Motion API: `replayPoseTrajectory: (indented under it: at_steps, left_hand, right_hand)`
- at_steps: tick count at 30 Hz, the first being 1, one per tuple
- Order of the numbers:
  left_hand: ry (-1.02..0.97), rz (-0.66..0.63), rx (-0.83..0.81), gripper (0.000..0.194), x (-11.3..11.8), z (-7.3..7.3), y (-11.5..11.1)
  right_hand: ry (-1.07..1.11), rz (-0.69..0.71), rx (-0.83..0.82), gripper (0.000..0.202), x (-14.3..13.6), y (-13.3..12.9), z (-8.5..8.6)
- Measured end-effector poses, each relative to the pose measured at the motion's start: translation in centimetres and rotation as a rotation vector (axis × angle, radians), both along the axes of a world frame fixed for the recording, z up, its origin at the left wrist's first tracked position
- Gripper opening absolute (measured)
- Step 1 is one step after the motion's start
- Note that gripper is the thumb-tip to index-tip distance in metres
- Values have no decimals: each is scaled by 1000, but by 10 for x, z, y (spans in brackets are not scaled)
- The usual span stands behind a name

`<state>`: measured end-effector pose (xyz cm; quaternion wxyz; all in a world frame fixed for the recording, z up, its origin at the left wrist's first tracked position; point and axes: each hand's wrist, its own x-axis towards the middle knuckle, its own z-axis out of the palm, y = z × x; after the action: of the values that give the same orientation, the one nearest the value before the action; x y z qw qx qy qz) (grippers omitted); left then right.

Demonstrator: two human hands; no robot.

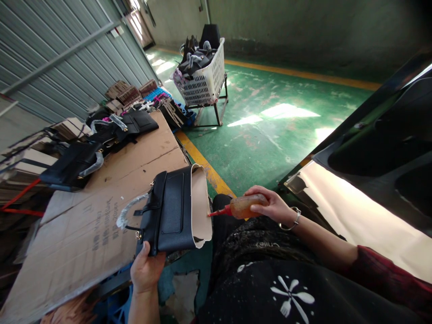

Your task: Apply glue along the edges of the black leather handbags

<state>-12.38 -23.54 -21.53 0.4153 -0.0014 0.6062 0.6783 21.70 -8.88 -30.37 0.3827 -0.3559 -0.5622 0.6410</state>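
Head view: from afar I watch my left hand (147,268), fingers clamped on the black handbag (175,211) at centre frame; my right hand (268,204) has fingers wrapped around an amber bottle (247,206). I'd squeeze lightly, red nozzle (221,211) (slim tip!) tracking the pale lining (200,195) evenly.

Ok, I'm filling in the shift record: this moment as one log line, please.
left hand: holds black handbag | right hand: holds amber bottle | red nozzle: tip at beige panel, contact unclear
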Motion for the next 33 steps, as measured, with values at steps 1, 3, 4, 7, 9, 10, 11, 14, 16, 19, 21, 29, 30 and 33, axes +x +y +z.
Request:
replayPoseTrajectory:
  at_steps: [1,3,4,7,9,10,11,14,16,19,21,29,30,33]
  left_hand:
    - [0,3,0,48,0,-1,0]
    - [1,5,10,48,-1,-2,1]
    - [-2,7,18,48,0,-3,1]
    - [-35,23,32,48,2,-2,2]
    - [-50,30,32,48,3,0,3]
    - [-50,32,31,48,4,0,3]
    - [-45,31,29,47,4,0,2]
    - [-9,-3,28,47,2,-1,1]
    - [15,-27,39,47,1,-2,0]
    - [33,-25,59,47,-1,-5,-2]
    - [42,-31,74,47,-1,-6,-3]
    - [30,-71,88,45,-2,-9,-7]
    - [45,-79,103,46,-2,-9,-7]
    - [61,-95,124,46,-2,-10,-7]
  right_hand:
    - [3,30,-17,44,2,-1,0]
    - [2,81,-45,44,6,-5,-1]
    - [-3,93,-56,44,8,-7,-1]
    - [-2,63,-71,46,8,-9,-3]
    - [13,-1,-71,47,5,-8,-4]
    - [15,-33,-67,47,3,-7,-4]
    - [12,-57,-59,47,1,-5,-4]
    - [-9,-70,-39,46,-6,1,-3]
    - [-17,-47,-44,46,-7,3,-3]
    - [-14,4,-82,47,-5,1,-3]
    - [-10,33,-106,48,-2,-3,-3]
    - [10,127,-214,48,4,-27,-1]
    - [15,134,-223,48,5,-29,-1]
    - [31,132,-230,49,5,-32,-2]
